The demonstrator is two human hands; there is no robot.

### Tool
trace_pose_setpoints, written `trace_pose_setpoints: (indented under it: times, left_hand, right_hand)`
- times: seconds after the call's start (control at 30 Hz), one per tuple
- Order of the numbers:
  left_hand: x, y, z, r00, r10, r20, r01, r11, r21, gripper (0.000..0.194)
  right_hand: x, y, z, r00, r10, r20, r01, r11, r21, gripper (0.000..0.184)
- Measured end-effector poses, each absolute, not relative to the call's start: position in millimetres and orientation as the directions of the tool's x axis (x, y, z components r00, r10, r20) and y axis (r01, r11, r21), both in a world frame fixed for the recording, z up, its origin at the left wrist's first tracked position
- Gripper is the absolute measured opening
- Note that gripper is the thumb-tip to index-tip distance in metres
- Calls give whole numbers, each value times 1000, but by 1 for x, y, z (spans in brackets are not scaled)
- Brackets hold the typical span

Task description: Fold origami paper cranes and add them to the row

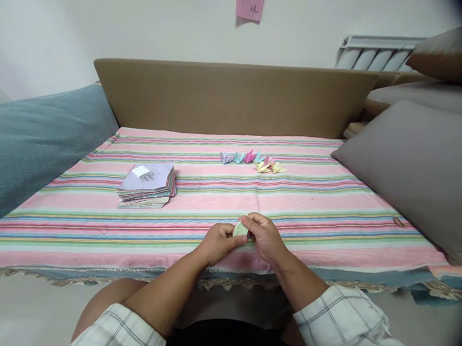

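Note:
Between my two hands is a small piece of folded pale green paper, held just above the striped cloth near its front edge. My left hand pinches the paper's left side between thumb and fingers. On the other side, my right hand grips its upper right edge, the thumb lying over it. The fingers behind the paper are partly hidden. Farther back lies a cluster of folded paper cranes in purple, blue, pink and yellow.
A stack of coloured square paper sits to the left with a small white object on top. Grey cushions line the right side, a teal cushion the left. A brown backrest stands behind the striped cloth.

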State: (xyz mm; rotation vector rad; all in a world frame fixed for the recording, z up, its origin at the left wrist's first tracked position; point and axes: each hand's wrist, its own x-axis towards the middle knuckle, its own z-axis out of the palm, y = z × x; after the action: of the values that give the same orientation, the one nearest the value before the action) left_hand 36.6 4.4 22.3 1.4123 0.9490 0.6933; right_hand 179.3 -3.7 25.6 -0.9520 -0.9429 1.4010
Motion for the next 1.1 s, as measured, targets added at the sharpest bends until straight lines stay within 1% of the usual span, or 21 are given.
trace_pose_setpoints:
  times: [0.07, 0.13, 0.2, 0.3, 0.4, 0.5, 0.57, 0.67, 0.73, 0.8, 0.87, 0.97, 1.03, 1.1]
  left_hand:
    - [37, 4, 23, 477, 867, -143, 117, 99, 988, 45]
    - [37, 4, 23, 473, 870, -136, 127, 85, 988, 46]
    - [37, 4, 24, 468, 877, -108, 164, 34, 986, 47]
    - [38, 3, 26, 459, 885, -83, 208, -16, 978, 48]
    - [38, 3, 27, 450, 885, -118, 173, 44, 984, 45]
    - [38, 3, 27, 433, 892, -126, 134, 75, 988, 43]
    - [38, 3, 26, 414, 904, -109, 136, 57, 989, 43]
    - [38, 2, 28, 385, 917, -105, 152, 49, 987, 43]
    - [39, 2, 30, 387, 914, -122, 135, 75, 988, 42]
    - [39, 2, 31, 393, 909, -139, 78, 118, 990, 41]
    - [39, 2, 31, 396, 907, -145, 14, 152, 988, 39]
    - [38, 4, 30, 409, 903, -135, 0, 148, 989, 36]
    - [36, 5, 29, 402, 907, -128, 17, 133, 991, 34]
    - [34, 6, 30, 366, 919, -149, -11, 164, 986, 34]
  right_hand:
    - [180, -4, 25, -91, 994, -65, -382, -96, -919, 31]
    - [180, -3, 24, -111, 991, -68, -371, -105, -923, 32]
    - [180, -3, 22, -76, 996, -52, -335, -75, -939, 31]
    - [179, -3, 22, -35, 998, -54, -338, -63, -939, 39]
    - [178, -3, 25, -91, 991, -99, -418, -128, -899, 31]
    - [179, -4, 26, -172, 978, -121, -433, -185, -882, 36]
    - [180, -3, 24, -164, 981, -103, -387, -160, -908, 32]
    - [180, -2, 21, -93, 992, -80, -335, -107, -936, 39]
    - [180, -3, 21, -96, 991, -91, -359, -120, -926, 37]
    - [179, -3, 23, -139, 984, -111, -418, -160, -894, 33]
    - [180, -4, 24, -181, 974, -132, -439, -201, -876, 35]
    - [182, -3, 22, -186, 973, -136, -348, -195, -917, 33]
    - [183, -1, 20, -150, 982, -119, -291, -159, -943, 34]
    - [185, 1, 18, -115, 988, -102, -264, -130, -956, 35]
